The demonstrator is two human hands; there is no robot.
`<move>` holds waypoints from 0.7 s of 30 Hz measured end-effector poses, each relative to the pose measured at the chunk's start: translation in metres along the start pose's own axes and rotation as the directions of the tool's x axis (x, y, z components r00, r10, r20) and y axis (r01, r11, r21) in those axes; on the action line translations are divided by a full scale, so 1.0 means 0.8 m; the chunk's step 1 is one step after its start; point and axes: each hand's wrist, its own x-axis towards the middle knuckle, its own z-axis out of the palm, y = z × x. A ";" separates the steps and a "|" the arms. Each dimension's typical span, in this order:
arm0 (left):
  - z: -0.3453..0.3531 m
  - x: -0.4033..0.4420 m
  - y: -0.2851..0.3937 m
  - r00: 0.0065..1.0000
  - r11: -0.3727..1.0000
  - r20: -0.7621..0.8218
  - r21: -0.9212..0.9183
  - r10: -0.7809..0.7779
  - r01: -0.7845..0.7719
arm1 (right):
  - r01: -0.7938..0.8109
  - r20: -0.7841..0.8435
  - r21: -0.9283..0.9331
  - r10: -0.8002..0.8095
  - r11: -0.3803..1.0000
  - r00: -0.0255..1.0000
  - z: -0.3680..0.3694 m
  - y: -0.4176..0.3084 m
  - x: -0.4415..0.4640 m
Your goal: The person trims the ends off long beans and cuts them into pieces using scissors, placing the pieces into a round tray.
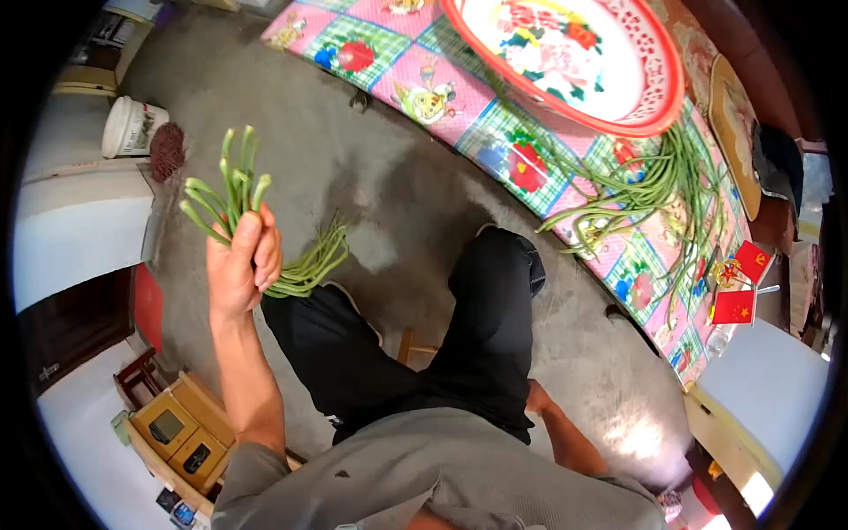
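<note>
A bunch of green long beans [231, 190] is gripped in my left hand [243, 261], raised at the left with its fingers wrapped round the stalks. The cut ends point up and away from me, while the rest of the bunch hangs below the fist beside my knee. My right hand [535, 397] is low by my right thigh, mostly hidden behind the leg, so its fingers do not show. More long beans [654, 190] lie in a loose heap on the patterned tablecloth [495, 132], next to a red-rimmed enamel basin [565, 53] with a floral print.
Two small red flags [735, 306] stand near the table's right end. On the left are a white bucket [132, 126], a reddish-brown bundle [167, 151] and a wooden cabinet [172, 433]. Part of a wooden stool [413, 347] shows between my legs.
</note>
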 end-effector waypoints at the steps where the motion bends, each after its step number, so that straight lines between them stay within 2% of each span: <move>1: 0.003 -0.010 0.004 1.000 0.999 -0.004 0.029 -0.017 0.017 | 0.030 -0.097 -0.122 -0.042 0.992 0.994 -0.009 -0.004 0.003; 2: 0.007 -0.020 0.008 1.000 0.999 0.002 0.039 0.000 0.000 | 0.110 -0.199 -0.461 -0.223 0.880 0.954 -0.016 -0.005 0.001; 3: 0.013 -0.025 0.014 1.000 1.000 -0.003 0.031 0.003 -0.003 | -0.015 -0.323 -0.191 -0.049 0.981 0.945 0.004 -0.064 -0.022; 4: 0.018 -0.029 0.020 1.000 1.000 -0.010 0.023 0.007 -0.007 | 0.049 -0.345 -0.134 -0.093 0.990 0.934 -0.012 -0.061 -0.020; 7: 0.034 -0.046 0.035 0.999 0.997 -0.009 0.048 0.054 -0.053 | 0.142 -0.415 -0.155 -0.195 0.978 0.889 -0.002 -0.138 -0.051; 9: 0.047 -0.052 0.037 0.997 0.996 -0.006 0.053 0.075 -0.075 | 0.305 -0.427 -0.102 -0.319 0.947 0.846 0.018 -0.191 -0.076; 10: 0.051 -0.054 0.036 0.998 0.996 -0.023 0.075 0.058 -0.056 | 0.320 -0.427 -0.100 -0.331 0.942 0.841 0.019 -0.196 -0.079; 12: 0.061 -0.055 0.037 0.998 0.994 -0.039 0.101 0.054 -0.050 | 0.345 -0.438 -0.320 -0.461 0.882 0.772 0.022 -0.206 -0.084; 14: 0.072 -0.053 0.036 0.999 0.994 -0.025 0.101 0.040 -0.038 | 0.337 -0.420 -0.283 -0.432 0.898 0.798 0.051 -0.247 -0.122; 16: 0.082 -0.054 0.034 0.999 0.994 -0.028 0.100 0.044 -0.041 | 0.376 -0.344 -0.370 -0.501 0.850 0.794 0.068 -0.277 -0.155; 18: 0.092 -0.054 0.032 0.999 0.995 -0.029 0.092 0.031 -0.028 | 0.401 -0.345 -0.329 -0.505 0.855 0.791 0.078 -0.305 -0.175; 20: 0.100 -0.055 0.026 0.999 0.996 -0.027 0.083 0.036 -0.034 | 0.479 -0.333 -0.447 -0.637 0.755 0.695 0.081 -0.334 -0.176; 21: 0.103 -0.056 0.023 0.999 0.998 -0.008 0.058 0.038 -0.038 | 0.603 -0.299 -0.466 -0.756 0.648 0.582 0.078 -0.344 -0.161</move>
